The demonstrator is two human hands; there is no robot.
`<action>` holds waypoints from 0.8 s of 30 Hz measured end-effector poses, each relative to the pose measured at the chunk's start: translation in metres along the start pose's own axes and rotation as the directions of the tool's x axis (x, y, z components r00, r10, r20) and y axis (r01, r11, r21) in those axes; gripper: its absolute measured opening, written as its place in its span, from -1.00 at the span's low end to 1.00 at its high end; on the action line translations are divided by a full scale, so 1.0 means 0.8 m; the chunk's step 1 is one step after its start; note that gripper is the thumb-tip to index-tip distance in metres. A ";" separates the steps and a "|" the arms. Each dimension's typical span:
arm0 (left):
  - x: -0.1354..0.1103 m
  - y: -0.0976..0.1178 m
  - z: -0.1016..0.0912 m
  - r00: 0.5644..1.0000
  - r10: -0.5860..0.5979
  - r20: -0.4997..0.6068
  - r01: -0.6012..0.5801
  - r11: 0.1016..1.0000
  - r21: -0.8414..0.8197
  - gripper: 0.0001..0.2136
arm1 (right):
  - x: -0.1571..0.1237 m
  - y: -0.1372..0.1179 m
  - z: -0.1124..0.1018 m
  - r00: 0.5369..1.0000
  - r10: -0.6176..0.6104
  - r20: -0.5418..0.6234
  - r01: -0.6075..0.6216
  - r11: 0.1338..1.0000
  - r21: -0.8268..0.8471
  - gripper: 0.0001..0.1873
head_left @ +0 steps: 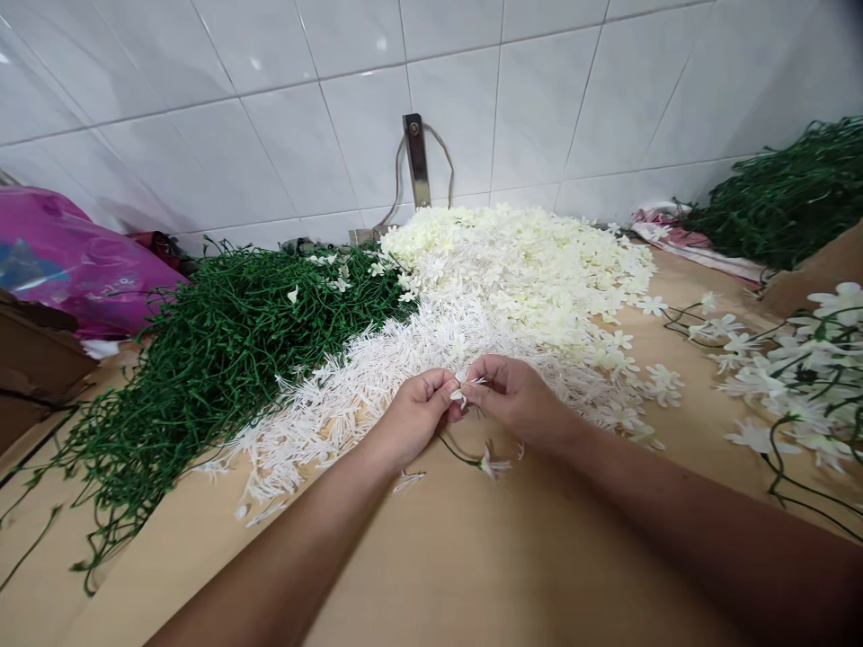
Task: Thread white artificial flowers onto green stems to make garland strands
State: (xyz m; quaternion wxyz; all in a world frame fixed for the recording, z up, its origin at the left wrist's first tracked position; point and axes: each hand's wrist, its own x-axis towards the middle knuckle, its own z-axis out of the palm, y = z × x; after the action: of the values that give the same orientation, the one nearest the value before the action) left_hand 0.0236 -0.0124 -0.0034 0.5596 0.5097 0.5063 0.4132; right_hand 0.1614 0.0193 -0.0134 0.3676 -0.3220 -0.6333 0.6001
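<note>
Head: flower (459,393) (white) between fingers (442,395).

Wall tiles (553,99), beyond the grip: glossy, smooth. Pink bag (108,256), far left: shiny plastic. Green stems (262,323), left: look plastic. Tabletop (418,575), beneath: smooth, matt.

No readable text, label, brand, number or sign observed, pink plastic bag (111,261) at far left bearing a blue printed patch (27,268) and small pale printed marks (125,286), marks too small and blurred to decipher, wording undetermined.
</note>
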 end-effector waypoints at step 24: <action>-0.011 0.002 0.001 0.998 0.033 0.053 -0.039 0.994 0.106 -0.68 | -0.010 -0.014 0.004 0.993 -0.116 -0.026 0.109 0.974 -0.198 -0.91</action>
State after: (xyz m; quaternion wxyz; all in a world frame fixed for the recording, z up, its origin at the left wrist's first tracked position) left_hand 0.0233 -0.0206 -0.0005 0.5368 0.5584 0.5038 0.3822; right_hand 0.1635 0.0101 -0.0028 0.3790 -0.3314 -0.6996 0.5070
